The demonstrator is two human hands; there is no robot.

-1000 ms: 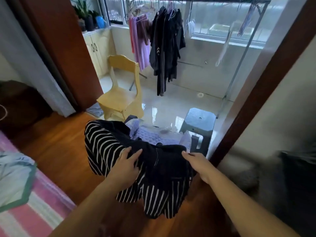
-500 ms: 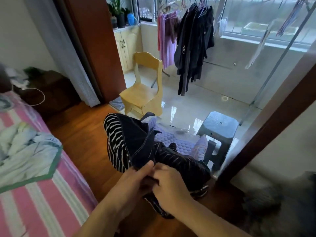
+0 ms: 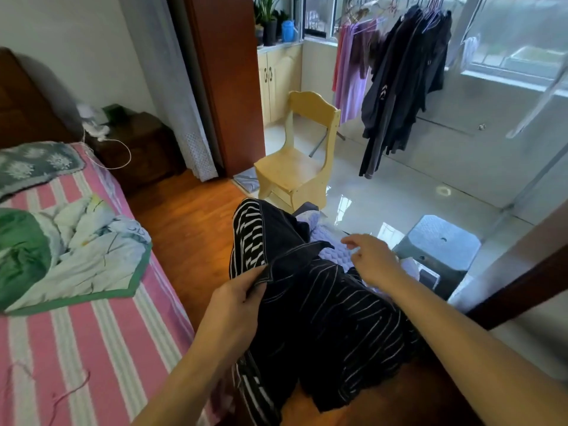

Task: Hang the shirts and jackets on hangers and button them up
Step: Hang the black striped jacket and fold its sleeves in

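Beside the bed [image 3: 92,348], over the wooden floor [image 3: 184,229], the left hand [image 3: 236,305] pinches the striped shirt [image 3: 322,305] at its edge, keeping it raised, while the right hand [image 3: 373,259], fingers loosely spread and empty, hovers just beyond, probably reaching for another hold.

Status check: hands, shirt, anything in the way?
Left hand pinches striped shirt by its edge. Right hand open, off the shirt, above lilac pile. No hanger in hand. Chair, stool ahead.
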